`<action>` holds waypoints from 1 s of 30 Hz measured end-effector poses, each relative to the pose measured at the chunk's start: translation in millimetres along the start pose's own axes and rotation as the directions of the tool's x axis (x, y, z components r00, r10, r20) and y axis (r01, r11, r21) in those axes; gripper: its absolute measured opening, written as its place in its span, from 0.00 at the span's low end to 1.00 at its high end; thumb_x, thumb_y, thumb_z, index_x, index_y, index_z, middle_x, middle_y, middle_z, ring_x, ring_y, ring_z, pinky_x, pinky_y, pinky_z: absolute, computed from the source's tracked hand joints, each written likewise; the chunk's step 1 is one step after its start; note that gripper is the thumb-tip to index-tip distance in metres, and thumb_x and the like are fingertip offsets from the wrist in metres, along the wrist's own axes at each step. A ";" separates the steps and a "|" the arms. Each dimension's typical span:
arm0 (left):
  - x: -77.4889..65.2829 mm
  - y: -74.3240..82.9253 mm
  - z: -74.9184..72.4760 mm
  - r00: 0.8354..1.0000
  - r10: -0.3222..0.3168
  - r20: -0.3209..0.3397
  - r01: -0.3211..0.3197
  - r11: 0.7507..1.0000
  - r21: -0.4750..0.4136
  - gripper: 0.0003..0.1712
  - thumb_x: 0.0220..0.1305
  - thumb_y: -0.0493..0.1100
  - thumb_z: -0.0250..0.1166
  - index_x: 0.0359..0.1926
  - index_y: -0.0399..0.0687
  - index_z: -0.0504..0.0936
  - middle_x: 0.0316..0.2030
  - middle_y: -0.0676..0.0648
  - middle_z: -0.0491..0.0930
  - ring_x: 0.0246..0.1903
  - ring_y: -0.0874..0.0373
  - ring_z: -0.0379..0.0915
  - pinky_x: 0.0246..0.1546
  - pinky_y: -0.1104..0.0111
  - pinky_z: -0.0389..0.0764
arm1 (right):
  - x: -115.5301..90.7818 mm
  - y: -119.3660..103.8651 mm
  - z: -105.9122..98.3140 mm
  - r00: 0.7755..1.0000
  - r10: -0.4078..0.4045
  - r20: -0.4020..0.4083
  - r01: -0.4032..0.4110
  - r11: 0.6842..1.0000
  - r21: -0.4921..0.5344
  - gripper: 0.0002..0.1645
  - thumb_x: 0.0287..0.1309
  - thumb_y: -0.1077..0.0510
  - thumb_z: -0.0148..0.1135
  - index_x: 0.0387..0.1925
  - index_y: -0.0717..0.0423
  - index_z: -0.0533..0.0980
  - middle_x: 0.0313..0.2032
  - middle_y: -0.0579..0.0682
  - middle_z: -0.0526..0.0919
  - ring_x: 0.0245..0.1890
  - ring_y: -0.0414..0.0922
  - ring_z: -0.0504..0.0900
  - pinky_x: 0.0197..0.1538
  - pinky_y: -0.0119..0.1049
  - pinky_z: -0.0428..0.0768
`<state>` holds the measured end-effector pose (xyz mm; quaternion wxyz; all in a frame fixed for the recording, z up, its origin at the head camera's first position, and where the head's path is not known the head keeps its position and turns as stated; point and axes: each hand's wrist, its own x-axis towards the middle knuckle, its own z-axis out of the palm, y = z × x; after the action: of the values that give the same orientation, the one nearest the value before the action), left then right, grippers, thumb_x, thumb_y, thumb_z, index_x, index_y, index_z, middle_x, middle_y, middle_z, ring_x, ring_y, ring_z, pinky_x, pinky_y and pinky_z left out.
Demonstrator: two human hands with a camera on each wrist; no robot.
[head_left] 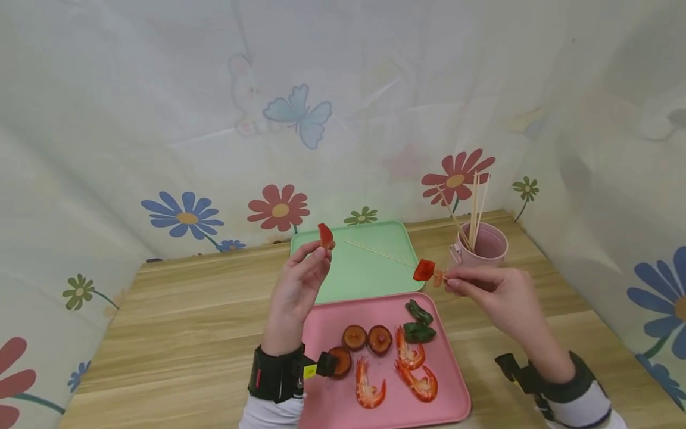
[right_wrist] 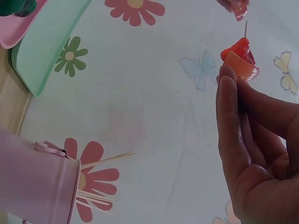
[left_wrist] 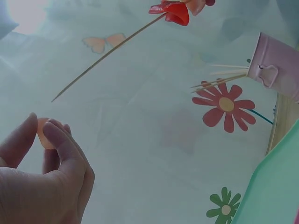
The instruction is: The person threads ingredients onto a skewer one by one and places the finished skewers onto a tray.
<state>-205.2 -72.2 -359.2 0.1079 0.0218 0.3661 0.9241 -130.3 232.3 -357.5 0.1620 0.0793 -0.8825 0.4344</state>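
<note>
My left hand (head_left: 304,277) pinches a small curved food piece (head_left: 325,236), glossy red outside and paler orange inside, between thumb and fingertips. In my right hand (head_left: 495,292), thumb and fingers grip the blunt end of a bamboo skewer (head_left: 377,251). Threaded on it near those fingers are a red pepper-like piece (head_left: 424,270) and a paler orange piece (right_wrist: 240,66). The skewer's bare pointed end reaches left toward the left hand; a gap separates its tip from the held piece in the left wrist view (left_wrist: 52,101).
Below the hands, a pink tray (head_left: 450,369) carries several shrimp (head_left: 368,384), mushroom caps (head_left: 355,338) and green pepper pieces (head_left: 420,332). Behind it lies a green tray (head_left: 370,277). A pink bucket (head_left: 485,244) with several skewers stands at the right, near the floral backdrop (head_left: 375,119).
</note>
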 end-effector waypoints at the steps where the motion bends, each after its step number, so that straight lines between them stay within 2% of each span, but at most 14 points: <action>1: -0.4 0.8 0.5 1.000 -0.002 0.001 0.002 1.000 -0.011 0.16 0.68 0.31 0.51 0.32 0.46 0.85 0.36 0.45 0.83 0.34 0.60 0.78 0.39 0.76 0.79 | -0.4 -0.2 1.0 1.000 -0.003 0.008 0.003 1.000 0.009 0.11 0.51 0.64 0.69 0.39 0.58 0.85 0.34 0.54 0.87 0.31 0.28 0.83 0.33 0.23 0.80; 10: -2.4 1.1 3.8 0.998 -0.052 -0.031 0.048 0.991 -0.127 0.12 0.69 0.33 0.52 0.36 0.42 0.83 0.37 0.45 0.81 0.35 0.59 0.78 0.40 0.76 0.80 | -2.4 -1.0 6.3 0.999 -0.025 0.020 0.025 0.999 0.022 0.10 0.50 0.64 0.69 0.38 0.56 0.85 0.34 0.52 0.88 0.30 0.30 0.84 0.33 0.24 0.81; 17: -3.9 -2.3 7.8 0.998 -0.057 -0.010 0.056 0.993 -0.106 0.14 0.69 0.33 0.51 0.35 0.43 0.84 0.38 0.45 0.82 0.36 0.59 0.78 0.42 0.76 0.79 | -2.3 -1.9 8.0 0.999 -0.041 0.017 0.040 0.999 0.022 0.10 0.50 0.64 0.69 0.37 0.56 0.85 0.33 0.51 0.88 0.30 0.30 0.84 0.33 0.23 0.81; 26: -4.1 -3.7 8.1 0.998 -0.056 -0.018 0.054 0.993 -0.104 0.15 0.70 0.33 0.50 0.37 0.44 0.84 0.39 0.45 0.82 0.36 0.59 0.78 0.43 0.76 0.79 | -2.2 -1.8 8.4 0.999 -0.028 0.021 0.028 1.000 0.006 0.10 0.50 0.64 0.69 0.37 0.55 0.85 0.34 0.51 0.88 0.30 0.30 0.84 0.33 0.23 0.81; 30: -2.9 -5.0 7.8 0.999 -0.044 -0.015 0.043 0.997 -0.063 0.16 0.70 0.31 0.50 0.36 0.45 0.84 0.38 0.46 0.81 0.35 0.59 0.77 0.42 0.76 0.79 | -2.5 -1.8 8.2 0.999 -0.025 0.021 0.025 1.000 0.007 0.10 0.50 0.64 0.69 0.37 0.56 0.85 0.33 0.52 0.88 0.30 0.30 0.84 0.33 0.24 0.81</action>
<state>-200.5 -64.0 -356.8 0.1256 0.0028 0.3380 0.9327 -129.2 224.7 -361.7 0.1579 0.0953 -0.8816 0.4345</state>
